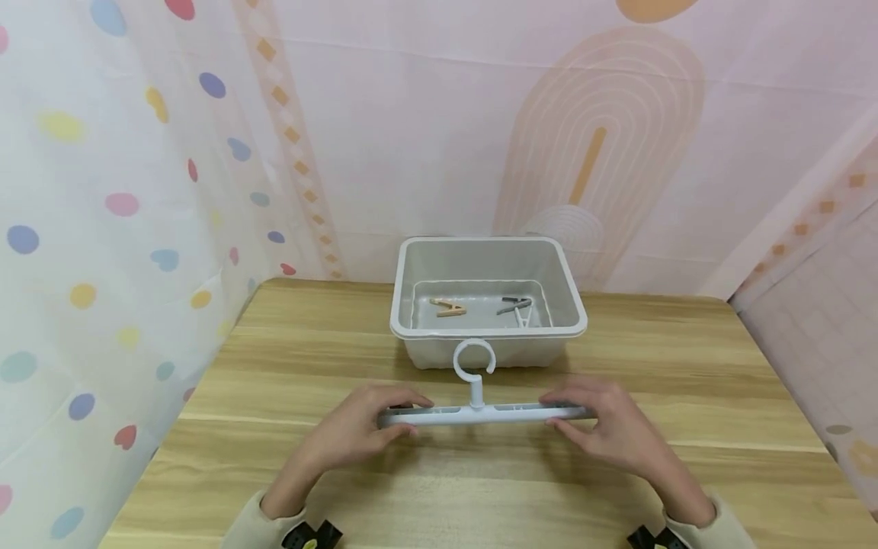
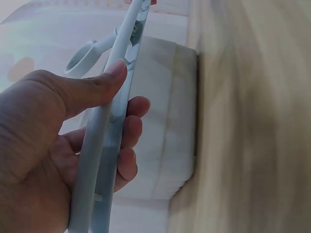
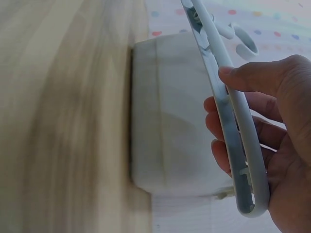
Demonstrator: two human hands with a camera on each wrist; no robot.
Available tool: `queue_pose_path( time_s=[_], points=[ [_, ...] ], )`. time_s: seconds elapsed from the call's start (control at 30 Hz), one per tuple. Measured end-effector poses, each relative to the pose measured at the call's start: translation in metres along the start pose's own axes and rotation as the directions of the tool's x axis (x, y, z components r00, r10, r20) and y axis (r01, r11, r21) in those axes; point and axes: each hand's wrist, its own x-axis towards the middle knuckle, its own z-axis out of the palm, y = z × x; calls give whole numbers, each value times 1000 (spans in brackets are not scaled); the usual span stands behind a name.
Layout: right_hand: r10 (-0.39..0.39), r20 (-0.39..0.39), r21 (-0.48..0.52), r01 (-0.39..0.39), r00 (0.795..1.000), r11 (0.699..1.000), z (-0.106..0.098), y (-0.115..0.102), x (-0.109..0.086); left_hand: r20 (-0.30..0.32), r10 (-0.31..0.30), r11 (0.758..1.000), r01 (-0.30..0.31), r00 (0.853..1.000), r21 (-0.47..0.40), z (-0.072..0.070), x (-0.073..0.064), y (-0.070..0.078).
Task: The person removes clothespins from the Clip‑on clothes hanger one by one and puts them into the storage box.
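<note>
A pale grey plastic clothes hanger (image 1: 476,414) is held level in front of a grey basin, its hook (image 1: 473,358) pointing up. My left hand (image 1: 357,427) grips the hanger's left end, thumb on the near side and fingers behind. At the opposite end my right hand (image 1: 607,427) holds it the same way. The left wrist view shows the left thumb (image 2: 104,87) lying across the bar (image 2: 95,145). In the right wrist view, the right fingers (image 3: 221,153) wrap behind the bar (image 3: 250,141), whose rounded end sticks out below them.
The basin (image 1: 488,334) stands behind the hanger on a wooden table (image 1: 329,343). Inside it lie a tan clothespin (image 1: 449,309), a dark grey clothespin (image 1: 514,304) and a white clothespin (image 1: 523,317). A patterned curtain (image 1: 411,137) hangs along the table's back edge.
</note>
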Motion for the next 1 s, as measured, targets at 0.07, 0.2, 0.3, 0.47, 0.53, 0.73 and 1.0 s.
queue_pose_path(
  time_s=[0.07,0.2,0.3,0.47,0.53,0.73,1.0],
  points=[
    [-2,5,18,2,1000,1000,2,1,-4,-3,-7,1000,7,1000,-15,4,-3,-1],
    [7,19,67,-8,1000,998,7,1,-11,-30,11,998,-13,999,-57,11,-10,-6],
    [27,38,109,-31,999,994,11,1,-16,-61,58,995,-62,996,-81,17,-13,-10],
    [98,96,155,-112,991,981,17,4,-25,-80,112,988,-120,990,-93,25,-13,-18],
    [134,126,171,-155,983,973,20,6,-29,-80,119,988,-127,990,-91,27,-13,-20],
    [204,205,225,-249,957,942,27,12,-38,-45,79,993,-83,996,-82,35,-13,-25],
    [248,321,190,-319,914,929,34,14,-44,11,21,1000,-21,1000,-23,40,-15,-27]
  ],
)
